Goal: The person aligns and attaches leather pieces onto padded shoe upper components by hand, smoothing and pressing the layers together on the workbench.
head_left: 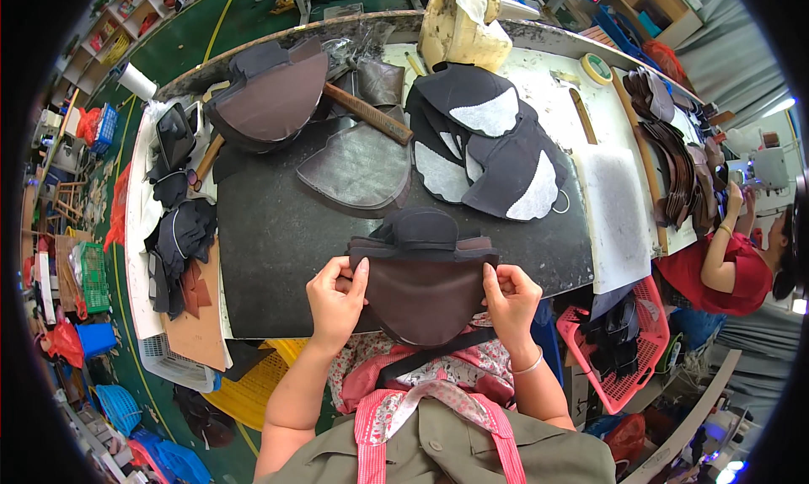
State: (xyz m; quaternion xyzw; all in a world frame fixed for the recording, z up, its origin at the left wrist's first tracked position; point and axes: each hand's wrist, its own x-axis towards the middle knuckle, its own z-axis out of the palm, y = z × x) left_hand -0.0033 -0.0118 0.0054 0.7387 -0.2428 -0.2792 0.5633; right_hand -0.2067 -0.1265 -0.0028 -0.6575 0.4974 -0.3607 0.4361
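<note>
Between my hands a dark brown leather shoe-upper piece (421, 294) hangs at the table's near edge, curved side down, with a black padded tab along its top. My left hand (337, 305) is closed in a pinch on its left edge. At the opposite edge, my right hand (512, 303) pinches it between thumb and fingers. Beyond it, on the black work mat (278, 256), lie a grey shiny leather piece (358, 165) and a pile of black pieces (493, 151) with white patches. A stack of similar brown pieces (270, 101) rests at the far left.
A wooden handle (371, 113) lies across the mat's far side. At the back stand a yellowed plastic container (463, 31) and a tape roll (596, 69). Black scraps (181, 235) line the left edge. A pink basket (649, 341) is at right; a person in red (716, 269) works beyond.
</note>
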